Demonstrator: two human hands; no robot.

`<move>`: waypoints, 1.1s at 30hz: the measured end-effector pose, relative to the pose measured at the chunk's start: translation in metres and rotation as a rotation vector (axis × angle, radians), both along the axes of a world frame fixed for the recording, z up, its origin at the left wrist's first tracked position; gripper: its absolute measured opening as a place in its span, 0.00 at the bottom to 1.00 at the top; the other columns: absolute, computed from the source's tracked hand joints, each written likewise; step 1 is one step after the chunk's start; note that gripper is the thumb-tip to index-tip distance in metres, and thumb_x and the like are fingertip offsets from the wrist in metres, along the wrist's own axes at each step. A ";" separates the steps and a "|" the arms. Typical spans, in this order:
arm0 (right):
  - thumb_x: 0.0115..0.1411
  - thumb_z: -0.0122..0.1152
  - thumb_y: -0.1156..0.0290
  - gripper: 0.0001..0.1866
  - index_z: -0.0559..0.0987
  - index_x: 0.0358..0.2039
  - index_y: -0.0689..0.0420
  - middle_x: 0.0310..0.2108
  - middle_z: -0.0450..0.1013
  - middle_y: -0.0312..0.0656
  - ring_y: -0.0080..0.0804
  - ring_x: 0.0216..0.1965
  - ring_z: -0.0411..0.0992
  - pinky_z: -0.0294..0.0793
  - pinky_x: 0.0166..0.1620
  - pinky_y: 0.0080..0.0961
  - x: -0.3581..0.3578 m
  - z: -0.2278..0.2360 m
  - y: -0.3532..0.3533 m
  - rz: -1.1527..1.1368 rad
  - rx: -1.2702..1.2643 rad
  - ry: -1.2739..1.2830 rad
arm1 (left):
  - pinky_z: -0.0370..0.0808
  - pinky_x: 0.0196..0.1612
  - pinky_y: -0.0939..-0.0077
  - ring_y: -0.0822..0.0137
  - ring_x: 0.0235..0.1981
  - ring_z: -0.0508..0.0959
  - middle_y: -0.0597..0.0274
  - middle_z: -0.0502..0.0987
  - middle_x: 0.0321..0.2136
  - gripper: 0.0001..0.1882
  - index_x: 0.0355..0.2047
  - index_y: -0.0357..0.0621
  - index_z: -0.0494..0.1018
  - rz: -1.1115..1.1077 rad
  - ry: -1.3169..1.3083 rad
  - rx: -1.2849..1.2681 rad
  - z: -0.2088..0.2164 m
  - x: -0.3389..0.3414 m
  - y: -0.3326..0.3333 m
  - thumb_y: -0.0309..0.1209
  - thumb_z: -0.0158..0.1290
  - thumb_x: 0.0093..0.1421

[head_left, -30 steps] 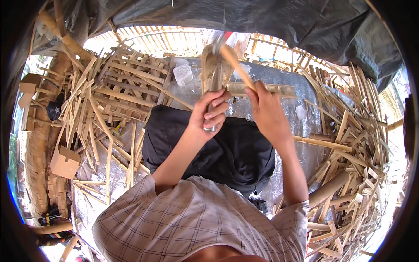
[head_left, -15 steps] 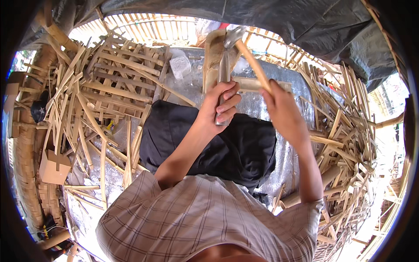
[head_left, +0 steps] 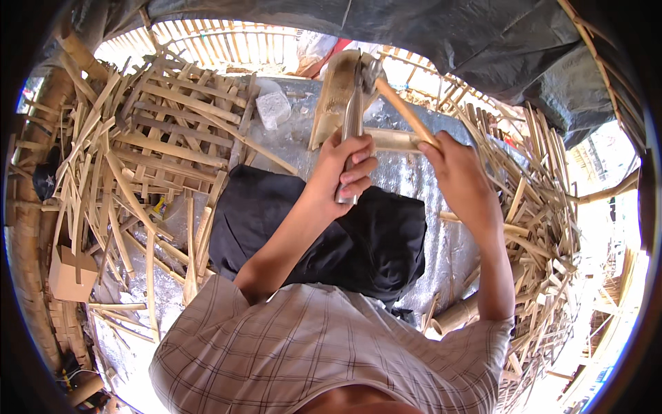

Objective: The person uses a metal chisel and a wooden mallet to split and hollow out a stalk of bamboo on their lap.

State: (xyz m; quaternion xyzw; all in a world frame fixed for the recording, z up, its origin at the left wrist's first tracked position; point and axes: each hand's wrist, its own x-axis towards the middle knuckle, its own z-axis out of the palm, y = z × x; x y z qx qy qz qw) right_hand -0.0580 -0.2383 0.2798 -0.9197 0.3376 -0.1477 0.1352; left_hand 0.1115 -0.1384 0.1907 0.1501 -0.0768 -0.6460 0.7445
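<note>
My left hand [head_left: 345, 172] is closed around the metal handle of a long silvery tool [head_left: 354, 114], whose thin, blade-like upper end points away from me. Its exact kind is unclear. My right hand [head_left: 465, 176] grips the light wooden handle of a hammer [head_left: 407, 110]. The hammer's metal head is right beside the tool's upper end; whether they touch I cannot tell. Behind the tool is a tan wooden or bamboo block [head_left: 332, 100], with a bamboo crosspiece [head_left: 394, 139] to its right. Black cloth [head_left: 317, 228] lies over my lap, below both hands.
Bamboo strips pile up on the left [head_left: 176, 127] and on the right [head_left: 538, 234]. A whitish block [head_left: 273, 109] rests on the grey sheet [head_left: 300, 114]. A cardboard box [head_left: 73, 274] stands at the far left. Dark sheeting [head_left: 476, 41] hangs overhead at the back.
The hammer head has come down a little, nearer along the tool's upper end. My right hand has shifted slightly right and toward me. Both grips stay the same; the whole view has shifted a bit.
</note>
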 end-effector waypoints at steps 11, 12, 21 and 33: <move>0.72 0.51 0.64 0.14 0.70 0.38 0.64 0.17 0.70 0.56 0.55 0.22 0.75 0.65 0.28 0.50 0.020 -0.002 0.003 -0.122 0.173 0.093 | 0.52 0.05 0.89 0.85 0.10 0.56 0.73 0.61 0.20 0.10 0.31 0.46 0.59 0.043 -0.006 0.008 -0.003 0.003 0.000 0.25 0.50 0.67; 0.72 0.50 0.63 0.14 0.70 0.37 0.64 0.16 0.68 0.54 0.53 0.20 0.73 0.64 0.27 0.49 0.015 0.010 -0.001 -0.046 0.044 0.092 | 0.52 0.05 0.90 0.86 0.10 0.56 0.73 0.60 0.19 0.10 0.30 0.46 0.60 0.059 -0.017 0.009 -0.005 0.005 0.003 0.26 0.50 0.67; 0.72 0.51 0.66 0.12 0.70 0.39 0.65 0.15 0.68 0.55 0.55 0.16 0.69 0.60 0.20 0.44 0.017 -0.020 0.004 0.003 -0.132 -0.106 | 0.52 0.05 0.90 0.86 0.10 0.56 0.73 0.61 0.19 0.08 0.33 0.46 0.60 0.030 -0.032 0.064 -0.003 0.004 0.003 0.26 0.49 0.67; 0.72 0.51 0.64 0.12 0.69 0.42 0.62 0.17 0.68 0.54 0.56 0.16 0.66 0.61 0.25 0.48 0.011 -0.030 -0.007 0.177 -0.263 -0.159 | 0.53 0.06 0.90 0.86 0.11 0.56 0.74 0.60 0.19 0.10 0.30 0.45 0.60 0.029 -0.012 -0.013 -0.007 0.004 0.002 0.27 0.50 0.67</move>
